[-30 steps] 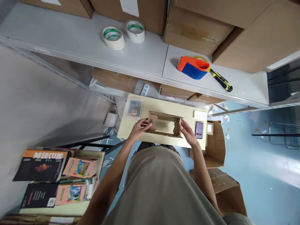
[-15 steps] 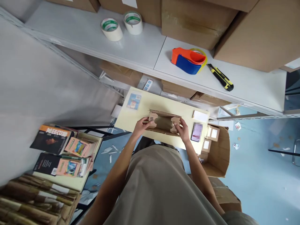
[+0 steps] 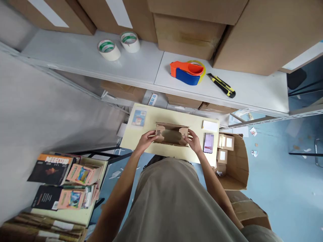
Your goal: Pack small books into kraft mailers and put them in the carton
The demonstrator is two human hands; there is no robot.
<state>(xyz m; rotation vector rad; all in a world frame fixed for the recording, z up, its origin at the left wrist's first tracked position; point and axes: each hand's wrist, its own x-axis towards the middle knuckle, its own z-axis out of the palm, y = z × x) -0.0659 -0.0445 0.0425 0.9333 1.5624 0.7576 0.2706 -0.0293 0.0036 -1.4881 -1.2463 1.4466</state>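
A small open cardboard box lies on the pale yellow table in front of me, its notched end flaps angled over the opening. My left hand grips the left end, fingers against the outside and thumb by the left flap. At the opposite end, my right hand pinches the box near the right flap. Between the flaps the pale bottom shows. Right of the box are a phone and a white rectangular item; a blue-printed packet lies to its left.
A grey shelf beyond the table carries tape rolls, an orange-and-blue tape dispenser, a utility knife and large cartons. Magazines are stacked at left. An open carton holding small boxes stands at right.
My view has shifted, so the shelf items sit further left and lower. Both hands stay at the box's ends; my right thumb has moved on the right flap.
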